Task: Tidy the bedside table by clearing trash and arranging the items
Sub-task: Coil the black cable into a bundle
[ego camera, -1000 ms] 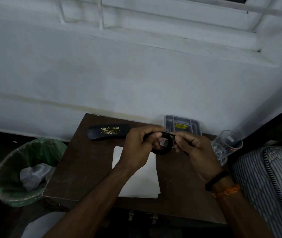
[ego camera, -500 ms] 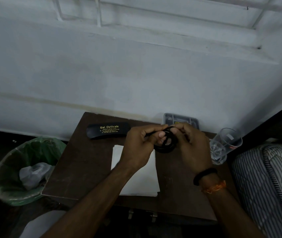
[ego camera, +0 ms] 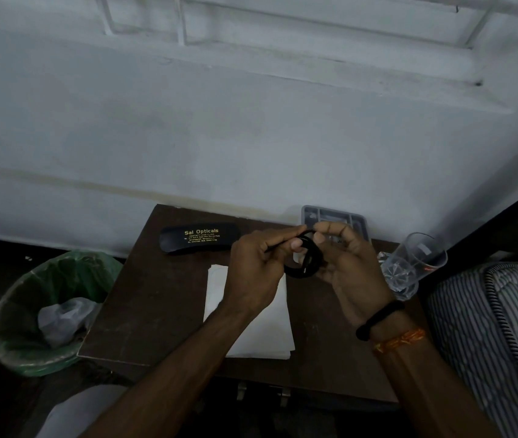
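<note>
Head view, the only 1 supplied. The bedside table, taken as landmark, stands against the pale wall. Above its middle, both hands work a coiled black cable, held clear of the tabletop. The left hand pinches the cable's free end between thumb and forefinger; the remaining fingers curl in. The right hand cups the coil from the far side, fingers bent around the loops, thumb and forefinger closing on the top strand. This split seems deliberate: 1 hand steadies the bundle while the other feeds the loose end, apparently to wind it neatly before it is set down.

At the table's back left lies a black spectacle case with gold lettering. At the back right, a grey compartment tray rests against the wall, partly hidden by the hands. A folded white paper lies flat near the front centre. A clear glass appears tilted at the right edge. Off the table's left side stands a bin lined in green, holding crumpled plastic.
</note>
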Motion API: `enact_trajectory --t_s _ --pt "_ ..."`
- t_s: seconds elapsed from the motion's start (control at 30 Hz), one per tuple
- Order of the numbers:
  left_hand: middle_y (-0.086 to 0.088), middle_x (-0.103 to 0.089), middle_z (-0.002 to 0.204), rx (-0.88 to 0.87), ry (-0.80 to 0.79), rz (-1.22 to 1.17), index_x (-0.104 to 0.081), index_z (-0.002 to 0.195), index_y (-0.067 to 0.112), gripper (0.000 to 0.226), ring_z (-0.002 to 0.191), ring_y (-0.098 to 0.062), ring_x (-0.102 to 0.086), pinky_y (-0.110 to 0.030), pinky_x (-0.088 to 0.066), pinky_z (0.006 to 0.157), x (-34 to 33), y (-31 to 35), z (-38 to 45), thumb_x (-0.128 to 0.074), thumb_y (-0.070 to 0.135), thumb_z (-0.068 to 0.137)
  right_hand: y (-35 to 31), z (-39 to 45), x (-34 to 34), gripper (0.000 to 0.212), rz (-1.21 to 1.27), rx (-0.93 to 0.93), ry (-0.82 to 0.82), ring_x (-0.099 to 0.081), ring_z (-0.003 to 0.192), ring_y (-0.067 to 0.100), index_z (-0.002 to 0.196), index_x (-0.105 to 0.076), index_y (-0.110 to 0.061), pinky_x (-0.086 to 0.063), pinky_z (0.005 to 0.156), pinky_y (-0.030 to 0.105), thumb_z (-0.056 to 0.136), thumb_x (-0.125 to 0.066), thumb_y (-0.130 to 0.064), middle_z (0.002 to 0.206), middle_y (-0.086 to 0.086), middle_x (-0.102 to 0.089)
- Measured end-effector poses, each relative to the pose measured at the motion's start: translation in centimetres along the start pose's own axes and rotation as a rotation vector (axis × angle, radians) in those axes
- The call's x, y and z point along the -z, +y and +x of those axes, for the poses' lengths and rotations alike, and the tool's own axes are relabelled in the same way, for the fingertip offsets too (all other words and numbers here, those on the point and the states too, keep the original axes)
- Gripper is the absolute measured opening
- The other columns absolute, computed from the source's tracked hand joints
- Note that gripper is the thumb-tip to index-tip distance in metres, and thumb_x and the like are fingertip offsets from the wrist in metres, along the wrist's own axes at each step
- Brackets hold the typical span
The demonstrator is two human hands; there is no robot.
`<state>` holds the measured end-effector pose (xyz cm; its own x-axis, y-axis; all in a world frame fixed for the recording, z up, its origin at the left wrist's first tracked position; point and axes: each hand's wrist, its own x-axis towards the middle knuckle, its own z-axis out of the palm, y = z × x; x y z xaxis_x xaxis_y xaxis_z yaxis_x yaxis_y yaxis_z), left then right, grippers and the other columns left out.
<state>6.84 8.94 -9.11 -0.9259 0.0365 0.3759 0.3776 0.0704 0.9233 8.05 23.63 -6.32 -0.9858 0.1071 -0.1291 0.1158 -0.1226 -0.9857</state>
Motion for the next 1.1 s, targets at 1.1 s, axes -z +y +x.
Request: enact_trajectory --t_s 1.1 --pt "0.001 -0.075 0.100 0.073 0.227 0.227 -0.073 0.109 0.011 0.022 0.091 -0.003 -0.069 -0.010 -0.052 0.084 1.1 0.0 0.7 -0.070 0.017 0.088 2.4 -2.2 -2.2 0.025 -1.179 1.064 0.211 -0.071 0.084 0.027 0.098 -0.074 -0.003 -0.045 0.089 0.029 0.084 -0.056 -0.013 0.096 0.013 -0.074"
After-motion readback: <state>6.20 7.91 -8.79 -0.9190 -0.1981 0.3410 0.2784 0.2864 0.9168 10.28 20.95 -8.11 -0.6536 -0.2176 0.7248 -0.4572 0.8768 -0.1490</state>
